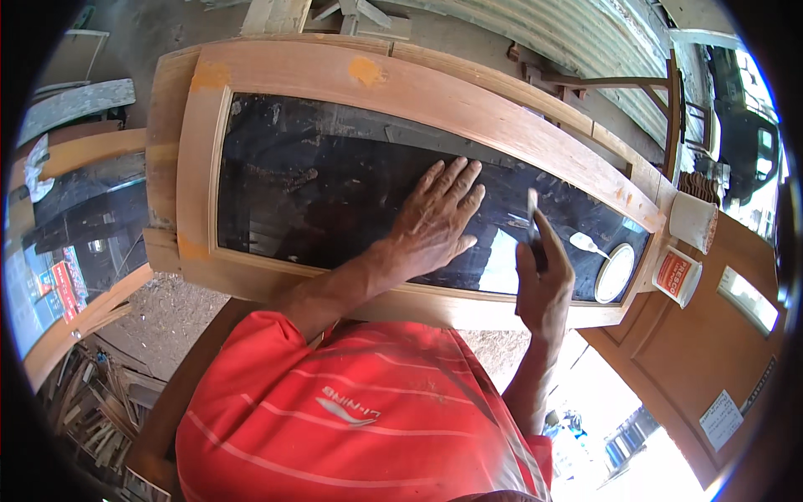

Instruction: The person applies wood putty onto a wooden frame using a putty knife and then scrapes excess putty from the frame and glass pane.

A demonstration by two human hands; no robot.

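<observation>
A pale wooden frame (468, 90) lies flat in front of me around a dark glossy panel (284, 159). Orange-brown filler patches (365, 70) mark the frame's wood. My left hand (439, 209) rests palm down on the panel, its fingers stretched out and holding nothing. To its right, my right hand (545, 280) is closed around a slim tool (532, 209) with a pale tip; its exact kind is unclear. Right of that hand, a white-handled spreader (588, 244) lies against a round white lid (616, 273) at the panel's right end.
Beyond the frame's right end stand a white tub (693, 222) and a white tub with a red label (676, 278). A brown panelled door (686, 351) lies at the right. Another glazed frame (84, 217) is at the left, above wood offcuts (96, 410). Corrugated sheets (577, 42) stand behind.
</observation>
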